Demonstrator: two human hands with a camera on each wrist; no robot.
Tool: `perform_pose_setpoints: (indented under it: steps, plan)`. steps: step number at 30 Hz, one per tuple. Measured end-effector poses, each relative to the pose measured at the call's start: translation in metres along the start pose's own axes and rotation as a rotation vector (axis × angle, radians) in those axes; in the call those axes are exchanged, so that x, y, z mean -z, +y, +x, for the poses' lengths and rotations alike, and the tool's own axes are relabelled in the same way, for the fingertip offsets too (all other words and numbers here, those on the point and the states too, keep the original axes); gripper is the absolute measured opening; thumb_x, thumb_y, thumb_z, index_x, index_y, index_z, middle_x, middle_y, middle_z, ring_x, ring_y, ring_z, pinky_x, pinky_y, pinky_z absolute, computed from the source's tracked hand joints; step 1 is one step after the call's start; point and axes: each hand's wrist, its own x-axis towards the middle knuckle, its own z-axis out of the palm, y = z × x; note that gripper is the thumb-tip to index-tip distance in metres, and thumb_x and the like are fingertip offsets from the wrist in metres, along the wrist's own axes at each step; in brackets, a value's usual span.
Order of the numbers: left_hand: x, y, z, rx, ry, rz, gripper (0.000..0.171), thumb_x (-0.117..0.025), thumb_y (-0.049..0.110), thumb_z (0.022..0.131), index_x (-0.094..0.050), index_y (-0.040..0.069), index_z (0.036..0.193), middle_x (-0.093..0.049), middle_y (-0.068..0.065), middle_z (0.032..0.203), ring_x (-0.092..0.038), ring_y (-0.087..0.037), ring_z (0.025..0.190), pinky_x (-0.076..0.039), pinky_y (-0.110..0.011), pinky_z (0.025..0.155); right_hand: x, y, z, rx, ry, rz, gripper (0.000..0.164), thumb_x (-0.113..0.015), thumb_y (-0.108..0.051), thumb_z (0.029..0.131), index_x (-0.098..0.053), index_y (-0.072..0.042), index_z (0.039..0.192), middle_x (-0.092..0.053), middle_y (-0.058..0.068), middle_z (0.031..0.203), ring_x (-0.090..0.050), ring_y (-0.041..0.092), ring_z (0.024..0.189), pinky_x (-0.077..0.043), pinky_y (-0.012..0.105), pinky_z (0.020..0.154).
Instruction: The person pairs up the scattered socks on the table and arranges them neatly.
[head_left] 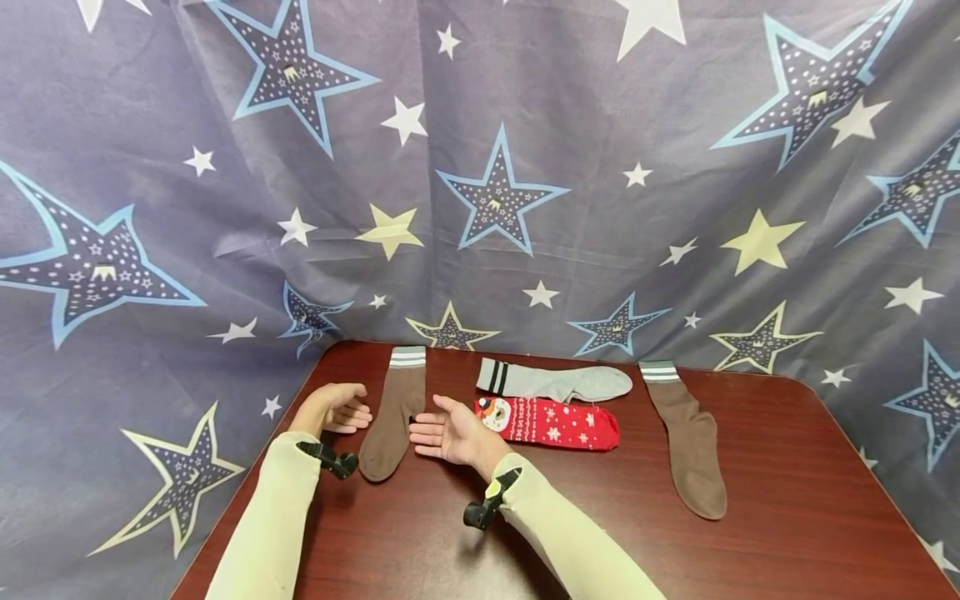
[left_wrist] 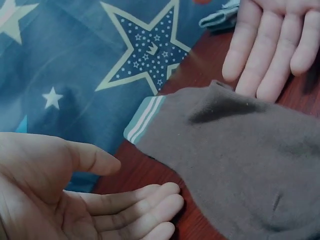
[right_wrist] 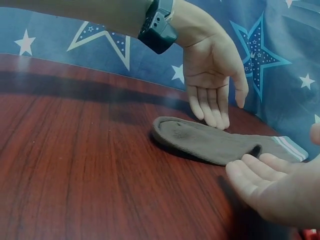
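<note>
A brown sock (head_left: 393,408) with a white-striped grey cuff lies flat on the table, its toe toward the near edge. My left hand (head_left: 334,408) is just left of it, palm facing inward, fingers extended and holding nothing. On the sock's other side is my right hand (head_left: 453,433), palm turned up, with straight fingertips close to the sock's edge. In the left wrist view the brown sock (left_wrist: 235,135) lies between both hands. From the right wrist view, the right fingers (right_wrist: 250,175) are beside the sock (right_wrist: 200,140); whether they touch it I cannot tell.
Right of my right hand lies a red sock (head_left: 555,423) with a bear face and snowflakes. Behind it is a light grey sock (head_left: 555,381) with black bands. A second brown sock (head_left: 690,442) lies farther right. A star-patterned cloth (head_left: 495,200) hangs behind the dark red table (head_left: 795,500).
</note>
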Motion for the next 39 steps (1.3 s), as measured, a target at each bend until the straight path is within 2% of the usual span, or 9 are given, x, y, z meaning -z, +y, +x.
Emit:
perform_pose_setpoints:
  steps: [2,5,14,21,28,31,35,39]
  plan:
    - [-0.001,0.001,-0.001,0.016,0.012,0.037,0.052,-0.034,0.029,0.102,-0.057,-0.012,0.126,-0.072,0.001,0.081,-0.070,-0.009,0.073,-0.060,-0.025,0.073,-0.001,0.001,0.000,0.004,0.000,-0.010,0.068,-0.033,-0.042,0.108,-0.037,0.012,0.149,-0.040,0.033,0.154,-0.038,0.041,0.148,-0.031,0.053,0.124]
    - [-0.001,0.001,-0.001,0.032,-0.004,0.055,0.053,-0.033,0.030,0.103,-0.058,-0.012,0.125,-0.073,0.000,0.082,-0.071,-0.010,0.075,-0.059,-0.025,0.075,-0.001,0.003,0.000,0.000,-0.004,-0.013,0.068,-0.031,-0.042,0.108,-0.036,0.012,0.149,-0.040,0.035,0.153,-0.038,0.044,0.147,-0.030,0.053,0.124]
    - [-0.007,-0.006,0.003,0.051,-0.047,0.003,0.050,-0.038,0.032,0.102,-0.065,-0.006,0.120,-0.074,0.001,0.083,-0.071,-0.009,0.078,-0.060,-0.026,0.076,0.003,0.007,0.003,-0.018,-0.022,-0.022,0.067,-0.033,-0.042,0.108,-0.033,0.010,0.150,-0.041,0.036,0.152,-0.039,0.046,0.146,-0.031,0.054,0.124]
    - [-0.014,-0.003,0.005,0.024,-0.091,-0.001,0.048,-0.041,0.034,0.102,-0.062,-0.005,0.121,-0.069,0.001,0.089,-0.066,-0.009,0.081,-0.058,-0.027,0.077,0.004,0.006,0.002,0.000,-0.045,0.001,0.068,-0.035,-0.040,0.107,-0.035,0.013,0.149,-0.039,0.037,0.152,-0.037,0.045,0.147,-0.029,0.052,0.125]
    - [-0.022,0.002,0.007,0.017,-0.098,-0.006,0.053,-0.045,0.036,0.101,-0.059,-0.006,0.129,-0.066,-0.004,0.099,-0.063,-0.014,0.089,-0.058,-0.029,0.080,0.004,0.006,-0.001,0.005,0.003,0.047,0.068,-0.037,-0.037,0.106,-0.030,0.015,0.150,-0.034,0.038,0.155,-0.032,0.046,0.149,-0.028,0.052,0.125]
    - [-0.023,0.005,0.007,-0.007,-0.136,-0.021,0.057,-0.042,0.037,0.103,-0.052,-0.008,0.136,-0.066,-0.006,0.103,-0.065,-0.014,0.090,-0.059,-0.028,0.082,0.006,0.007,-0.002,0.007,0.016,0.060,0.069,-0.037,-0.037,0.106,-0.028,0.016,0.150,-0.032,0.039,0.155,-0.031,0.047,0.149,-0.028,0.053,0.125]
    - [-0.025,0.009,0.010,-0.033,-0.184,-0.089,0.059,-0.041,0.036,0.103,-0.043,-0.010,0.140,-0.066,-0.005,0.102,-0.067,-0.012,0.087,-0.059,-0.027,0.082,0.007,0.008,-0.002,0.010,0.017,0.066,0.068,-0.037,-0.036,0.107,-0.027,0.016,0.151,-0.032,0.038,0.156,-0.031,0.048,0.149,-0.029,0.054,0.125]
    - [-0.025,0.013,0.013,-0.050,-0.226,-0.112,0.059,-0.048,0.039,0.100,-0.045,-0.007,0.138,-0.066,-0.005,0.109,-0.066,-0.012,0.095,-0.057,-0.029,0.091,0.008,0.010,-0.002,0.013,0.022,0.060,0.068,-0.037,-0.033,0.107,-0.023,0.017,0.151,-0.029,0.039,0.157,-0.030,0.049,0.149,-0.029,0.054,0.124]
